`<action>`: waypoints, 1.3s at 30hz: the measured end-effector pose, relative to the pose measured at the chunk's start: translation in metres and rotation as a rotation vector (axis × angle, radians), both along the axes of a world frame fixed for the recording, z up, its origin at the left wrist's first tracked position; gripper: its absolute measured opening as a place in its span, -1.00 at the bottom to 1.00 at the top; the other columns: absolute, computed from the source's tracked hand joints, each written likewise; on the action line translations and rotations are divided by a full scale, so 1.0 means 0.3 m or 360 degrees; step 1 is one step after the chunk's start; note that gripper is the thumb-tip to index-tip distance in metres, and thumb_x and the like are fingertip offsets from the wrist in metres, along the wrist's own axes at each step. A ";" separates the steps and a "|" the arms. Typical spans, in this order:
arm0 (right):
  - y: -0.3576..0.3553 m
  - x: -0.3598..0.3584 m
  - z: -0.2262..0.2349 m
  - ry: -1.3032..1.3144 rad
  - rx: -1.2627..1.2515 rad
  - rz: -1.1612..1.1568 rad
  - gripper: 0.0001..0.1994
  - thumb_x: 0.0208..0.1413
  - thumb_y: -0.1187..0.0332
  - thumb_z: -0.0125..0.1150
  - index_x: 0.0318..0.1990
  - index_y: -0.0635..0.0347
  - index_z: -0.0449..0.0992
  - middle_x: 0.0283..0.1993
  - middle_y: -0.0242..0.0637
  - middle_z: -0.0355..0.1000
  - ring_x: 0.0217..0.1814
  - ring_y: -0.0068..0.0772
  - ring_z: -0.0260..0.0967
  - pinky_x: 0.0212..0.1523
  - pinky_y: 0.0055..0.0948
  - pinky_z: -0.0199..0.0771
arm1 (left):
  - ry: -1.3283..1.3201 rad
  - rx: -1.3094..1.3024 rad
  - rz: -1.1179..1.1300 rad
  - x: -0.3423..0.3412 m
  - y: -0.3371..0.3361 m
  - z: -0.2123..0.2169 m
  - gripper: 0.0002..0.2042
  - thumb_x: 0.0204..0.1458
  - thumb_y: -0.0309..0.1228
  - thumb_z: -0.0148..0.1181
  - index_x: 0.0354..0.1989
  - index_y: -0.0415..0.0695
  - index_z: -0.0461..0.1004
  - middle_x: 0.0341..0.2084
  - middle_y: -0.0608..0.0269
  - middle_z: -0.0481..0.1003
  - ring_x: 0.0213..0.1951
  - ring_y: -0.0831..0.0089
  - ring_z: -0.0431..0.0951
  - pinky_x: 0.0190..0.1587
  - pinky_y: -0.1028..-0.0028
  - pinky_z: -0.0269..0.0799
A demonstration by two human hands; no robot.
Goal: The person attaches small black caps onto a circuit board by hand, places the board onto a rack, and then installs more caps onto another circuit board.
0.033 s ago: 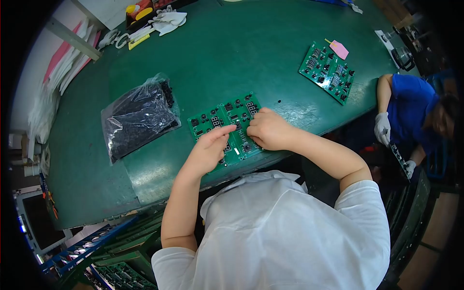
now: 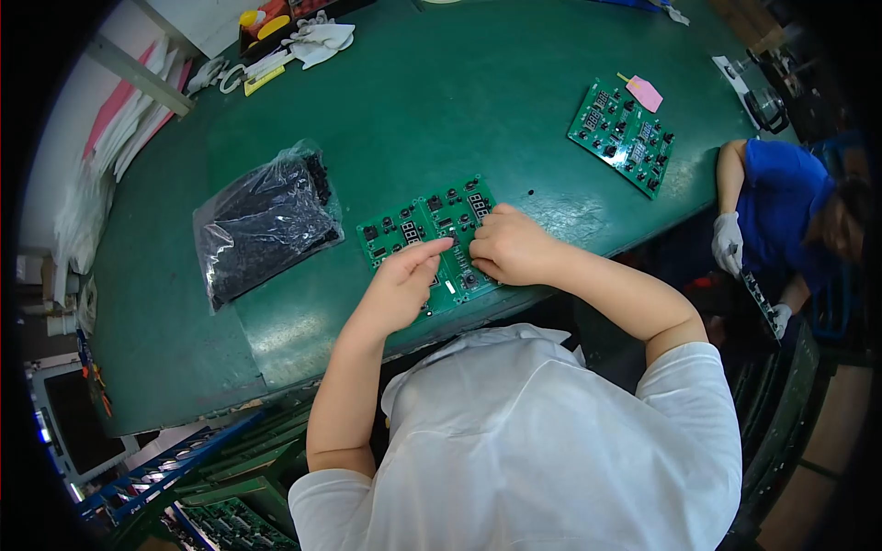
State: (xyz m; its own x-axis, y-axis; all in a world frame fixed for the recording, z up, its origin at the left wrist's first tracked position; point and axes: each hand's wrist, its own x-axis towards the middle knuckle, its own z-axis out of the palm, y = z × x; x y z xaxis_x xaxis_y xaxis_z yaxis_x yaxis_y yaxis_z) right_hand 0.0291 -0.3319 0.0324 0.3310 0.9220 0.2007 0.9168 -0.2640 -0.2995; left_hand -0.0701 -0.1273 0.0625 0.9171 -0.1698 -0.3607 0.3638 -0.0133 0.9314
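Our fingers [image 2: 432, 253] meet over the middle of the green circuit board [image 2: 409, 230], which lies flat on the desk [image 2: 441, 101] near its front edge. The left hand [image 2: 400, 289] is curled with its fingertips pressed down on the board, and the right hand [image 2: 510, 248] is bunched tight at the board's right end; whether either pinches a small part we cannot tell, as the fingertips hide what lies under them. We judge the board light, thin and stiff, and fragile where the small black components stand up from it, so we would take it by its bare edges rather than across its face. Left of our fingers, well apart from them, lies a clear plastic bag of black parts [image 2: 262, 220], soft and slippery by its look. Beyond our fingers to the right, a second green board [image 2: 620, 133] rests with a pink slip [image 2: 645, 92] at its far corner. Far off to the left, white gloves [image 2: 322, 37] lie by the desk's rim. The desk is covered in smooth green matting. To our right another person in a blue top [image 2: 776, 202] sits with white-gloved hands.
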 end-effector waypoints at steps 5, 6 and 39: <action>-0.061 0.115 -0.036 0.0276 0.0609 -0.0468 -0.90 -0.09 0.31 0.20 -0.49 0.10 0.50 -0.52 -0.31 0.41 -0.34 -0.22 0.40 -0.29 -0.23 0.33 | -0.0390 0.0148 0.0027 -0.025 -0.110 -0.048 -0.66 0.11 -0.59 0.01 0.08 -0.19 0.31 -0.46 0.31 0.49 -0.54 0.58 0.41 -0.46 0.61 0.39; -0.093 0.146 -0.047 0.0293 0.0564 -0.0732 -0.91 -0.08 0.33 0.19 -0.44 0.12 0.51 -0.50 -0.29 0.41 -0.34 -0.20 0.40 -0.29 -0.21 0.35 | -0.0571 0.0571 -0.0031 -0.033 -0.135 -0.056 -0.72 0.09 -0.56 0.05 0.00 -0.19 0.33 -0.47 0.26 0.50 -0.52 0.49 0.44 -0.43 0.56 0.41; -0.493 0.457 -0.127 -0.0532 0.0557 -0.1557 -0.96 -0.13 0.42 0.23 -0.47 0.12 0.52 -0.40 -0.31 0.45 -0.19 -0.19 0.35 -0.07 -0.17 0.24 | -0.1410 0.1313 -0.0110 -0.026 -0.248 -0.138 -0.90 -0.21 -0.46 0.29 -0.50 -0.10 0.50 -0.36 0.25 0.40 -0.19 0.24 0.40 -0.02 0.18 0.22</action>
